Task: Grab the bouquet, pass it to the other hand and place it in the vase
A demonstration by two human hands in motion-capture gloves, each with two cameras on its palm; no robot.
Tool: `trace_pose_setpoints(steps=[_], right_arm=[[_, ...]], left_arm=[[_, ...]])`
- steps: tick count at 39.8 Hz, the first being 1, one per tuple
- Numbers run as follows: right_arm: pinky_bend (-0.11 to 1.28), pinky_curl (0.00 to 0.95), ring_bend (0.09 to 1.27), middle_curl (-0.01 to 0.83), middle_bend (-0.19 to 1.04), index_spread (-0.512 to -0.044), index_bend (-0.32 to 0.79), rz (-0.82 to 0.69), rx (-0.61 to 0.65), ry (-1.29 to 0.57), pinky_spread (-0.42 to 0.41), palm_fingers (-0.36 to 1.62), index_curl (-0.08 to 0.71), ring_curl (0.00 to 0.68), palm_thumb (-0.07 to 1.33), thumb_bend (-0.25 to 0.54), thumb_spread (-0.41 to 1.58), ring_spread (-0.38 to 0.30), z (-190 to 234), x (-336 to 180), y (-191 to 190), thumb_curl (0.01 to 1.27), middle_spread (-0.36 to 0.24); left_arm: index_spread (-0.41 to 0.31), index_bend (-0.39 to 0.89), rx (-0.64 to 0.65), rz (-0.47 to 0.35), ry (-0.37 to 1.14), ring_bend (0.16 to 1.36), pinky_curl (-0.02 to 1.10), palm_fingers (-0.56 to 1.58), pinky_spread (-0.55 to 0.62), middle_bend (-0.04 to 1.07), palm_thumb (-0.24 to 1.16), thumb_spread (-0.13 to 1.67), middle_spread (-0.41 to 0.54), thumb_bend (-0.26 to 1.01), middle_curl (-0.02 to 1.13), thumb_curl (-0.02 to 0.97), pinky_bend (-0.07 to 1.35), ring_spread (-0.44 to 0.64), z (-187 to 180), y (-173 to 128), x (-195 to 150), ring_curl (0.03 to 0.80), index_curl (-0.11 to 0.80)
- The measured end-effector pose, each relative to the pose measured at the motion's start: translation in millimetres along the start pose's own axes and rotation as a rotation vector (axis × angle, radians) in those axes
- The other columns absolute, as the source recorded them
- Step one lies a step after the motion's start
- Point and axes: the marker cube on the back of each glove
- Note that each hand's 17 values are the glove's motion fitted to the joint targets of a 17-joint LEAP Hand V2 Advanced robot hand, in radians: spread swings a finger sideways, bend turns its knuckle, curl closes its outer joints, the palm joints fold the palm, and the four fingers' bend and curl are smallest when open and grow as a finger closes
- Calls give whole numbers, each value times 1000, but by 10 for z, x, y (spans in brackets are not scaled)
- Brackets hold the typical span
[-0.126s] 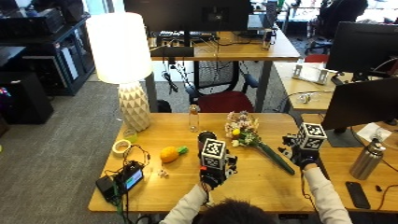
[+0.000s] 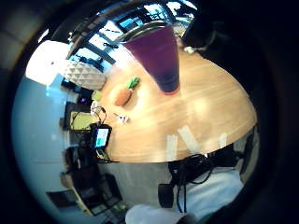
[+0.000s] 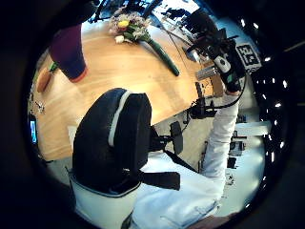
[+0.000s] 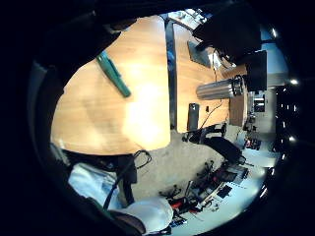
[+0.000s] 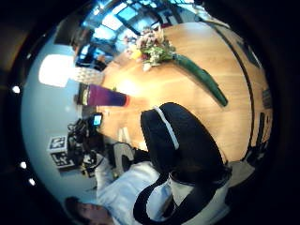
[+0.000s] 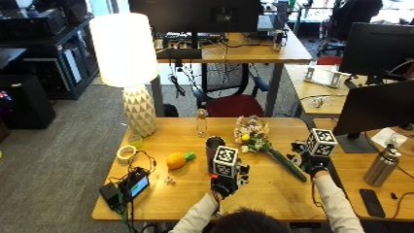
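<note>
The bouquet (image 6: 257,141) lies on the wooden table (image 6: 271,194), pale and yellow flowers at the far end, its long green wrapped stem (image 6: 288,166) pointing toward the person. The purple cup-like vase (image 6: 213,148) stands upright left of the flowers. My right hand (image 6: 315,167) hovers just right of the stem's near end and holds nothing; the stem (image 4: 113,73) shows close under its palm. My left hand (image 6: 224,186) hangs over the table in front of the vase (image 2: 161,56), fingers relaxed and empty. Bouquet (image 5: 152,47) and vase (image 5: 105,98) both show beyond the right thumb.
A white lamp (image 6: 132,73) stands at the far left, a slim glass bottle (image 6: 202,124) behind the vase. An orange toy fruit (image 6: 176,159), a tape roll (image 6: 126,153) and a cabled device (image 6: 129,187) lie at left. A steel flask (image 6: 380,167) and a phone (image 6: 369,196) lie on the adjoining desk.
</note>
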Motion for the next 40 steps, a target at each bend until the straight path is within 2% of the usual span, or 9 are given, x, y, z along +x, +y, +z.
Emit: trace_pose_setpoints(steps=[4, 9, 14, 16, 21, 26, 27, 30, 40], right_arm=[[564, 231, 367, 160, 252, -284, 108, -9, -1, 0, 240, 429, 102, 168, 339, 185, 882, 108, 51, -15, -19, 100, -38], [569, 255, 378, 200, 262, -312, 115, -28, -8, -12, 265, 418, 123, 192, 349, 166, 1021, 117, 17, -79, 1, 123, -42], [556, 266, 411, 236, 283, -325, 102, -21, -56, -16, 279, 440, 133, 216, 357, 143, 1103, 108, -95, -152, 45, 143, -34], [524, 262, 473, 269, 354, -323, 57, -18, -79, -15, 273, 524, 123, 238, 360, 133, 1125, 87, -133, -181, 49, 150, -21], [535, 281, 504, 293, 358, -324, 69, -5, -104, -6, 269, 506, 125, 264, 372, 111, 1165, 68, -266, -291, 91, 166, -10], [546, 295, 536, 320, 392, -298, 55, 42, -108, 10, 268, 544, 118, 287, 387, 87, 1174, 63, -295, -285, 19, 185, 8], [534, 293, 579, 345, 463, -266, 39, 52, -116, 12, 256, 680, 113, 301, 388, 80, 1171, 37, -307, -284, 7, 189, -4], [533, 291, 608, 353, 473, -233, 48, 84, -138, 12, 228, 750, 110, 303, 387, 59, 1166, 4, -363, -282, -29, 198, -13], [550, 330, 632, 382, 452, -176, 56, 243, -126, -15, 193, 743, 119, 350, 402, 0, 1136, -30, -390, -4, -407, 228, -13]], left_arm=[[-72, 232, -4, 4, -29, 508, 198, 450, 232, 120, 158, 873, 125, 71, 92, 79, 444, 146, -8, 10, 60, 198, 181], [-74, 230, 23, 14, -27, 519, 226, 430, 257, 127, 158, 1010, 141, 53, 108, 107, 453, 170, -97, 1, 71, 219, 226], [-76, 225, 41, 27, -7, 527, 244, 421, 270, 129, 160, 1089, 149, 34, 121, 132, 454, 181, -122, -70, 32, 233, 263], [-77, 221, 42, 26, 4, 526, 250, 418, 267, 136, 164, 1110, 148, 27, 128, 140, 454, 184, -137, -82, 11, 237, 276], [-78, 207, 43, 21, 28, 527, 266, 417, 266, 141, 169, 1148, 148, 8, 142, 160, 453, 189, -74, -148, -43, 246, 302], [-73, 190, 24, 29, 44, 527, 280, 409, 266, 142, 174, 1170, 147, -8, 154, 176, 448, 192, -43, -125, -18, 254, 323], [-73, 186, 19, 32, 41, 528, 283, 407, 266, 143, 174, 1173, 147, -10, 157, 179, 448, 192, -41, -118, -10, 256, 325], [-69, 183, 19, 42, 30, 531, 288, 402, 268, 144, 174, 1181, 150, -13, 165, 187, 445, 193, -33, -112, 19, 261, 334], [-65, 182, 30, 86, 44, 533, 304, 392, 267, 143, 171, 1194, 154, -16, 179, 206, 439, 196, -53, -20, 139, 272, 357]])
